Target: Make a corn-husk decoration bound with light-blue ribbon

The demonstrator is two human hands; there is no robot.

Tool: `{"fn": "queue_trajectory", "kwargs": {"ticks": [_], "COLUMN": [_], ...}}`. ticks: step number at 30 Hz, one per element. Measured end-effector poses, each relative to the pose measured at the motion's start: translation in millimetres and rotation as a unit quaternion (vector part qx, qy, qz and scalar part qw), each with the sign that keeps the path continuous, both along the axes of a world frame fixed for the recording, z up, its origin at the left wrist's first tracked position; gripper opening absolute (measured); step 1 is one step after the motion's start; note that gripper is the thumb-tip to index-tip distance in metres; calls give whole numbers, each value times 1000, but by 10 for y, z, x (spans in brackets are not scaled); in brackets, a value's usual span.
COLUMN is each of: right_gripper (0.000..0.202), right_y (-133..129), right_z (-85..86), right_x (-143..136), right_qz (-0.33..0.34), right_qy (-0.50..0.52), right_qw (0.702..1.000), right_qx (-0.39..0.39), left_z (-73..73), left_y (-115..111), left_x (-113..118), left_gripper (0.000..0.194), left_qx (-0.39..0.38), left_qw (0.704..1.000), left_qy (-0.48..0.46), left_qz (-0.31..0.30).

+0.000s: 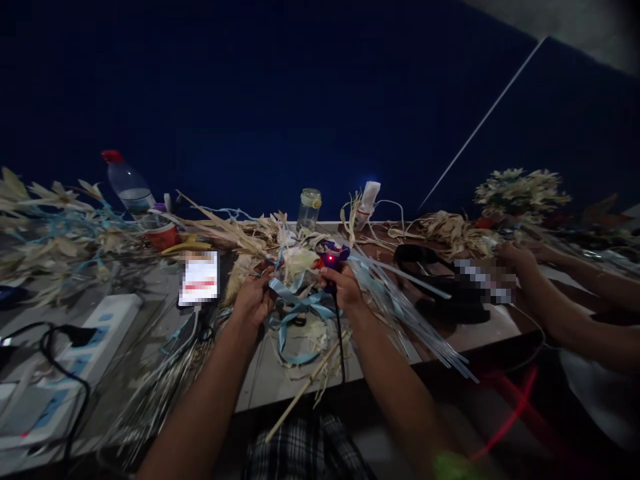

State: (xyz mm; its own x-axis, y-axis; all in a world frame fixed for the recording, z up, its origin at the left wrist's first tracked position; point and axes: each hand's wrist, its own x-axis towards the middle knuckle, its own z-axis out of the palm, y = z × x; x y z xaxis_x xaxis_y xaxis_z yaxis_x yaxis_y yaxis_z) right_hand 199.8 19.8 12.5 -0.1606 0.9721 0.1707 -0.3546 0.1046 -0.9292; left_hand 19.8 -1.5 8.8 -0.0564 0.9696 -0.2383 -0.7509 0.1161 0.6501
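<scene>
My right hand [344,285] is closed around a blue glue gun [331,257] with a red light and an orange-red tip. Its black cord [341,340] hangs down over the table edge. Fingers pinched together, my left hand [256,292] grips a thin bluish stem. A pale husk flower [300,259] sits between the two hands, close to the glue gun's tip; whether they touch I cannot tell. Below them, light-blue ribbon [303,303] lies in loops over husk scraps. Clear glue sticks [425,327] lie in a bundle right of my right hand.
A lit phone [200,279] and a white power strip [95,360] lie left. Behind stand a red-capped bottle [131,187], a red cup [163,237] and a clear jar [309,210]. At right, another person's hand [523,267] is near a blurred-out object. Husk flowers [523,190] stand beyond.
</scene>
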Motion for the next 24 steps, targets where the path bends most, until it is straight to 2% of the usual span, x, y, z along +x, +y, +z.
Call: {"fn": "queue_trajectory", "kwargs": {"ticks": [5, 8, 11, 16, 24], "right_gripper": [19, 23, 24, 28, 24], "right_y": [-78, -115, -124, -102, -129], "right_z": [-9, 16, 14, -27, 31], "right_x": [58, 83, 82, 70, 59], "right_qz": [-2, -2, -7, -17, -28], "right_qy": [-112, -214, -268, -324, -332], "right_qw": [993, 975, 961, 943, 940], "right_qx": [32, 58, 71, 80, 72], "left_z": [-40, -25, -6, -11, -43], "left_y": [35, 41, 37, 31, 42], "left_x": [-9, -9, -9, -14, -19], "left_gripper": [25, 26, 26, 25, 31], "left_qx": [19, 23, 21, 16, 10], "left_qw": [1000, 1000, 1000, 1000, 1000], "left_qy": [-4, -6, -12, -12, 3], "left_qz": [6, 6, 5, 15, 19]}}
